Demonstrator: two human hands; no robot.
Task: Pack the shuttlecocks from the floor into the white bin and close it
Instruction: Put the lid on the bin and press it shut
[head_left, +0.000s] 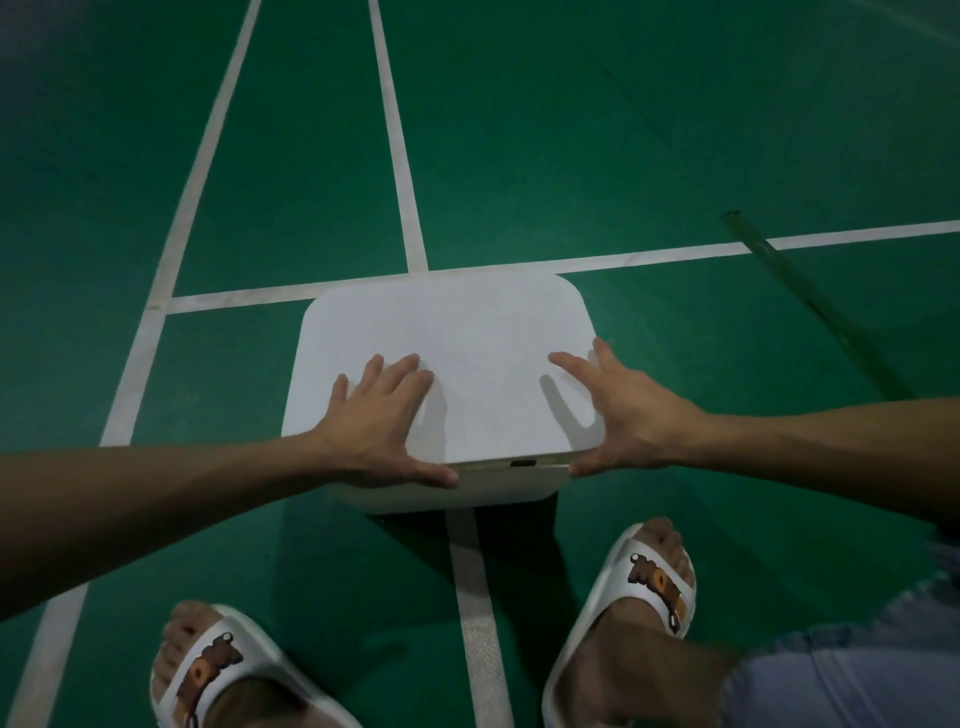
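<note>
The floor (623, 130) is coloured deep green and crossed by white lines (400, 171), the bin (467, 322) is finished plain white, and the slippers (657, 577) are printed — on white — with brown-and-orange motifs.

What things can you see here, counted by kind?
Hands: 2, the left hand and the right hand, both flat on the lid
White bin: 1
Lid: 1
Slippers: 2, the left slipper and the right slipper
Total: 6
</note>
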